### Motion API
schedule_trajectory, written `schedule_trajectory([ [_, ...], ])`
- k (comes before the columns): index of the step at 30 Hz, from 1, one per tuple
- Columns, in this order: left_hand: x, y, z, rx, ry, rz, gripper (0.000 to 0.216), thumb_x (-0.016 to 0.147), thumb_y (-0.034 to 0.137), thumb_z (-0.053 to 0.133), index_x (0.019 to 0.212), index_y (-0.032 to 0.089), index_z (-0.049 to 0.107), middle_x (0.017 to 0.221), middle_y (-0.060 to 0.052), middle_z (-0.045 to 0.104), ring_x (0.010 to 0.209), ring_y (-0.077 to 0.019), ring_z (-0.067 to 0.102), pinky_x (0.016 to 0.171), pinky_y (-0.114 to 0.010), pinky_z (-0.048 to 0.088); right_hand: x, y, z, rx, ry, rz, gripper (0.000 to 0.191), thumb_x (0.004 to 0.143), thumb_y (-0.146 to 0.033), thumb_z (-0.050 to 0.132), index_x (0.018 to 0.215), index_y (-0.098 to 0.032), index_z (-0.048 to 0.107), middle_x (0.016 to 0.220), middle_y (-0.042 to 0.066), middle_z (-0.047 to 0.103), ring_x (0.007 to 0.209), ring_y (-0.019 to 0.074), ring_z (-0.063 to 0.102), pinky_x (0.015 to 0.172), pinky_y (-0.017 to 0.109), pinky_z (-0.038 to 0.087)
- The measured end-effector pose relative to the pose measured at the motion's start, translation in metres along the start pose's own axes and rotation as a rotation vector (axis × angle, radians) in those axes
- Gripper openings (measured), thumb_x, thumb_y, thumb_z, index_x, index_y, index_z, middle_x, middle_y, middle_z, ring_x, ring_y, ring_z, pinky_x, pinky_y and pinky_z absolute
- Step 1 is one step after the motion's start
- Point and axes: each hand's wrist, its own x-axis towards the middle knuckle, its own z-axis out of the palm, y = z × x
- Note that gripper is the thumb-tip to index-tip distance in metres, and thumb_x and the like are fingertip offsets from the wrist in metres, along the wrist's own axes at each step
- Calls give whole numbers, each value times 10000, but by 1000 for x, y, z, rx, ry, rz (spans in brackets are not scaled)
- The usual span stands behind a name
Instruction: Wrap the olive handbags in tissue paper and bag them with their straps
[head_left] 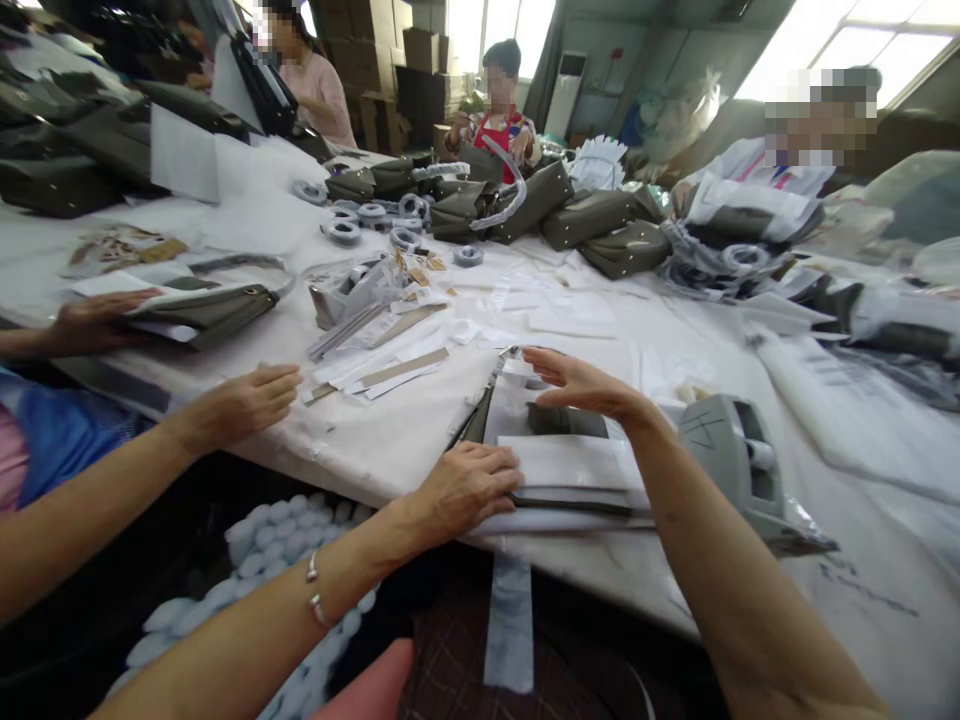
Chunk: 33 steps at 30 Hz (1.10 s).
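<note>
A flat olive-grey bag [564, 420], partly wrapped in white paper [566, 462], lies at the near table edge in front of me. My left hand [469, 485] rests flat on its left end, fingers spread over the paper and bag edge. My right hand [581, 385] hovers on the bag's far side, fingers stretched out towards the left and touching the paper by a metal fitting [507, 353]. Neither hand grips anything. A pale strip [510, 620] hangs down from the table edge below the bag.
A grey tape dispenser [731, 460] stands right of the bag. To the left, a co-worker's hand [240, 402] lies on the table and another [94, 320] rests on an olive bag [210, 312]. Card strips [397, 370], tape rolls [345, 232] and piled olive bags [592, 215] fill the middle; people sit opposite.
</note>
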Motion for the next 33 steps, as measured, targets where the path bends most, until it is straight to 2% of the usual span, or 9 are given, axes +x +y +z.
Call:
schedule_trajectory([
  [3,-1,0,3,4,22,5,229,904,326,681,1104,227,627,1215,-45,661,1153,-199,613,967,-319,459,11,8,17,-261,193,-13,423,603,-148,779,1019,-213,743,933,16,760,869,211,696,828,336,548],
  [6,-2,1,5,3,46,4,244,888,309,703,1102,223,621,1204,-34,664,1136,-201,616,953,-325,458,19,8,33,-392,317,-20,94,725,-261,722,792,-197,740,697,-17,713,730,191,657,725,303,531],
  [8,-3,2,6,-3,60,-3,255,878,296,715,1102,221,622,1190,-28,667,1119,-199,620,949,-329,460,14,4,39,-375,330,-36,147,783,-341,688,766,-205,742,679,-27,701,733,196,651,709,303,523],
  [11,-5,3,9,-17,87,-20,234,889,282,701,1103,219,632,1174,-32,667,1116,-192,618,963,-328,459,-14,-4,42,-353,315,-67,187,759,-401,731,731,-218,753,638,-39,687,731,219,660,704,319,528],
  [15,-7,3,14,-57,145,-32,198,914,280,666,1100,217,649,1144,-46,677,1105,-188,626,982,-332,463,-64,-7,51,-346,237,-140,87,760,-357,754,782,-281,789,778,-25,760,824,270,705,902,443,532],
  [19,-9,3,18,-101,209,-62,195,909,273,670,1091,209,647,1128,-56,684,1074,-199,639,970,-345,482,-95,3,72,-312,219,-211,152,827,-253,680,876,-348,788,887,-30,777,877,261,732,1107,575,396],
  [23,-10,3,24,-145,253,-158,227,894,268,680,1094,197,600,1071,-66,678,1014,-218,652,917,-353,518,-105,13,92,-385,255,-244,220,853,-183,652,936,-343,777,915,-18,779,967,248,725,1147,580,343],
  [28,-6,4,18,-116,207,-238,573,869,177,667,1387,215,424,1083,-57,627,1002,-218,634,892,-351,533,-110,15,98,-429,278,-295,243,879,-168,629,979,-345,762,968,-9,777,969,228,724,1175,560,302],
  [33,-3,9,5,-172,113,-194,521,864,406,711,1314,203,545,1082,-67,607,995,-221,612,905,-341,526,-115,10,95,-508,173,-373,221,890,-182,617,967,-326,766,1028,12,769,986,222,715,1172,552,293],
])
